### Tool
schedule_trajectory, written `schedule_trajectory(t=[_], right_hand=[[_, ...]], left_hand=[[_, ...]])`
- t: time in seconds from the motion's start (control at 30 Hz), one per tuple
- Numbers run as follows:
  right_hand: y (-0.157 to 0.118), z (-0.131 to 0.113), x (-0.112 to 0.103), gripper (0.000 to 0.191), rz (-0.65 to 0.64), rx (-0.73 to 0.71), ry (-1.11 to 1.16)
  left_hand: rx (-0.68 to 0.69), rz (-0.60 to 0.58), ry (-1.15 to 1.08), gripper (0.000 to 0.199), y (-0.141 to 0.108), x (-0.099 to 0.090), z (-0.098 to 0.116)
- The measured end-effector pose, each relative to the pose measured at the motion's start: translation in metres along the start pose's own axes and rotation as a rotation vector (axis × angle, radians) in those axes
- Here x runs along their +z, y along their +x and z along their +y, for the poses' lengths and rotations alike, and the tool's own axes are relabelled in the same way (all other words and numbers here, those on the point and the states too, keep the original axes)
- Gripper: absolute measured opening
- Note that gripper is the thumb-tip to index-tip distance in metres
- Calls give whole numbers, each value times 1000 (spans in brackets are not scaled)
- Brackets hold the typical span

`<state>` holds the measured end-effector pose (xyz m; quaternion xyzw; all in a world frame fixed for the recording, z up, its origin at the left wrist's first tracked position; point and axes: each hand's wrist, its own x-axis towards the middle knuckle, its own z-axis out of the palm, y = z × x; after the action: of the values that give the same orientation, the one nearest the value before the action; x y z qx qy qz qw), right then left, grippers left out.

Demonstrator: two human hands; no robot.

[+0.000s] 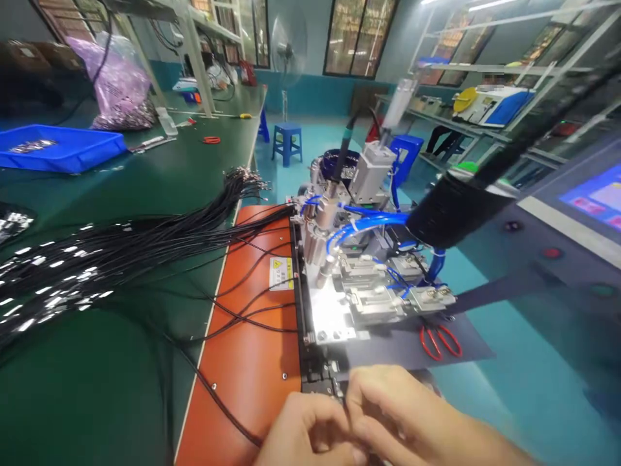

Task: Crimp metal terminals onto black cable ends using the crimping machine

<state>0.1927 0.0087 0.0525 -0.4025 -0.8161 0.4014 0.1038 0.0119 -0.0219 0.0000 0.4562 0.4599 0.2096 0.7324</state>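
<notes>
Left hand (301, 427) and right hand (394, 409) meet, curled; whether pinching anything, I cannot tell. Cables (165, 236) lie nearby, likely for easy reach

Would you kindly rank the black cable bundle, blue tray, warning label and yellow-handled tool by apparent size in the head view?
Black cable bundle
Blue tray, partly out of frame
Warning label
Yellow-handled tool
</notes>
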Motion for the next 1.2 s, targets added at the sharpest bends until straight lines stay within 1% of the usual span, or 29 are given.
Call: schedule_trajectory(t=[0.1,0.17,0.23,0.33,0.43,0.5,0.57,0.63,0.7,0.77,0.8,0.87,0.93,1.03,1.1,1.2], right_hand=[[-2,-1,1,9,20,-49,-60],[-3,0,2,9,32,-63,-64],[-4,2,3,10,48,-77,-36],[-7,8,4,10,82,-76,74],[-11,16,6,12,105,-19,239],[-12,21,8,13,122,14,330],[-14,23,11,14,141,20,378],[-15,23,13,15,147,13,381],[-15,23,13,14,142,-3,337],[-15,22,11,14,127,-34,281],[-15,22,10,13,119,-54,259],[-14,22,7,14,102,-87,240],[-13,22,5,13,82,-96,245],[-12,23,4,13,65,-83,287],[-13,24,5,14,85,-61,340],[-14,24,11,16,158,-11,474]], left_hand=[[50,56,116,10,0,4,12],[81,71,131,12,-2,6,18],[75,73,127,12,-4,7,20],[44,114,142,12,-7,7,23],[20,154,134,16,-8,7,27],[32,165,142,16,-7,7,29],[70,171,172,15,-6,7,30],[115,186,226,13,-7,8,29],[191,214,344,11,-10,8,27],[306,238,511,11,-14,9,24],[361,242,586,12,-16,9,24],[417,221,661,13,-20,8,22],[417,195,648,12,-20,7,21],[403,199,570,10,-17,6,20],[390,222,505,8,-15,6,21],[397,257,435,8,-13,7,24]])
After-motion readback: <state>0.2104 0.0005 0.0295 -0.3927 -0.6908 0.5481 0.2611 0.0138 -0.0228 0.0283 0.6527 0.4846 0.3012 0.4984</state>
